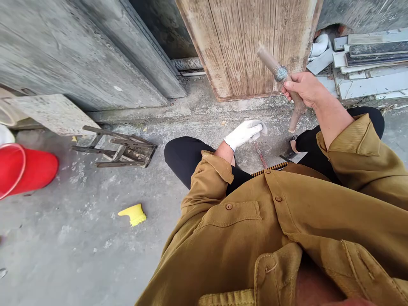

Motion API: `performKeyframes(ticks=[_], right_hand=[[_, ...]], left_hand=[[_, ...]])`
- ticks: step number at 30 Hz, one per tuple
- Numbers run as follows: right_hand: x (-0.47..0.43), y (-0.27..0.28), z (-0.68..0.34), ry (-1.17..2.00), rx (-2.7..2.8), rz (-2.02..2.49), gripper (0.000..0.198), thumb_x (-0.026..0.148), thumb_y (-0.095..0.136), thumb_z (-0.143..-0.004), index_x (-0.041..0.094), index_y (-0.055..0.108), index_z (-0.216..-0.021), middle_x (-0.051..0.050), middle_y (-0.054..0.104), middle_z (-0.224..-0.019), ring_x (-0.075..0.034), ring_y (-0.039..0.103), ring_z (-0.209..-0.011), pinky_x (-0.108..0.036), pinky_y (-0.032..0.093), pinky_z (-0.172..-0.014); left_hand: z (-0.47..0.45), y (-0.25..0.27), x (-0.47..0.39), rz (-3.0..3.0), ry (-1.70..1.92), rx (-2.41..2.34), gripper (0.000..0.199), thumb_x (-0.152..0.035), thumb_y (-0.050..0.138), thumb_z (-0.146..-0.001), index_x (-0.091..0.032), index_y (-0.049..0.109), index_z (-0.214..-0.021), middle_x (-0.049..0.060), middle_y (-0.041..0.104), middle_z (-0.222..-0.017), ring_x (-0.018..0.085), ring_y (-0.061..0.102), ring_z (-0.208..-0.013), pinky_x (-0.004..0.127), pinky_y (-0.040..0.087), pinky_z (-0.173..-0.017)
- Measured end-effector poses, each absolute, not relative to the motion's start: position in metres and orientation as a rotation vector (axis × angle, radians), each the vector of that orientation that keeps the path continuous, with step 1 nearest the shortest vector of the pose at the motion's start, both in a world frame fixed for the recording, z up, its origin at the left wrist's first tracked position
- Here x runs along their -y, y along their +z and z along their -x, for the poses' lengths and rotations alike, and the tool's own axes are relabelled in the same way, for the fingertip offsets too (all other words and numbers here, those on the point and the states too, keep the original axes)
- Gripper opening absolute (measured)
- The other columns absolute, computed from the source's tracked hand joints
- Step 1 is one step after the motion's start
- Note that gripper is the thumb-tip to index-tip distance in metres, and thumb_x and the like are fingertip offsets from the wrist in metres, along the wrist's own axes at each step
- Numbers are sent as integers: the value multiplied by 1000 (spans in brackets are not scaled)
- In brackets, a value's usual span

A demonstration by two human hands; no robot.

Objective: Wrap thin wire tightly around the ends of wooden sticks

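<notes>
My bare right hand (302, 89) is closed around a forked wooden stick (298, 108), raised in front of the plank panel. Thin metal wire (281, 73) is wound in a coil round the stick, just beyond my fingers. A faint strand runs from the coil down toward my left hand (245, 134), which wears a white glove. The left fingers are pinched together on the wire, low between my knees. Below that hand a thin reddish tool (261, 156) shows, partly hidden by my clothing; its kind is unclear.
A wooden plank panel (245, 46) leans at the wall ahead. Stacked boards (372, 63) lie to the right. On the left are a small wooden stool (121, 148) lying on its side, a red bucket (38, 170) and a yellow piece (134, 214) on the concrete floor.
</notes>
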State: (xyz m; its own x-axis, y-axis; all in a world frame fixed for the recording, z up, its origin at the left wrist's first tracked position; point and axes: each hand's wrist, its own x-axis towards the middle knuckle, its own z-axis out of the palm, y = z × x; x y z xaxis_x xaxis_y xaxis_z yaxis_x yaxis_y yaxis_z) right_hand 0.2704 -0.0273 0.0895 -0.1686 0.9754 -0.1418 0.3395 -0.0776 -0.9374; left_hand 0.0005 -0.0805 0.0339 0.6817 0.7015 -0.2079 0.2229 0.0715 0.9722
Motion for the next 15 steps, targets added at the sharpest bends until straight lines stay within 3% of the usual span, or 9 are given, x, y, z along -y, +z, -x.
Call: performKeyframes(ticks=[3, 5, 7, 11, 15], right_hand=[[22, 78, -265, 877, 1910, 1842, 15, 30, 68, -94, 18, 63, -89, -7, 64, -81, -19, 59, -77, -33, 47, -72], [23, 72, -258, 660, 2251, 1972, 18, 32, 69, -93, 16, 71, -100, -11, 70, -91, -25, 64, -92, -35, 47, -78], [27, 67, -249, 661, 2552, 2004, 23, 33, 68, -94, 15, 74, -106, -13, 72, -100, -29, 66, -99, -37, 46, -81], [40, 63, -234, 1331, 3022, 1723, 13, 26, 71, -88, 17, 77, -97, -6, 72, -85, -23, 66, -84, -33, 43, -75], [49, 74, -231, 2077, 2906, 1235, 12, 28, 75, -84, 17, 73, -89, -1, 69, -78, -17, 63, -74, -30, 44, -75]], left_hand=[[1, 37, 82, -1489, 377, -770, 58, -76, 67, -89, -18, 70, -90, 2, 54, -54, 13, 43, -53, 32, 30, -53], [3, 38, 82, -1495, 368, -781, 55, -74, 69, -89, -19, 70, -87, 4, 57, -56, 14, 44, -55, 32, 31, -53], [4, 38, 81, -1512, 377, -807, 50, -70, 70, -90, -20, 70, -85, 5, 60, -59, 15, 47, -57, 33, 33, -55], [9, 38, 77, -1547, 403, -893, 43, -61, 70, -94, -20, 68, -83, 5, 62, -60, 16, 52, -63, 33, 38, -58], [17, 39, 70, -1548, 446, -972, 38, -54, 71, -96, -20, 66, -83, 3, 61, -60, 16, 54, -67, 33, 40, -61]])
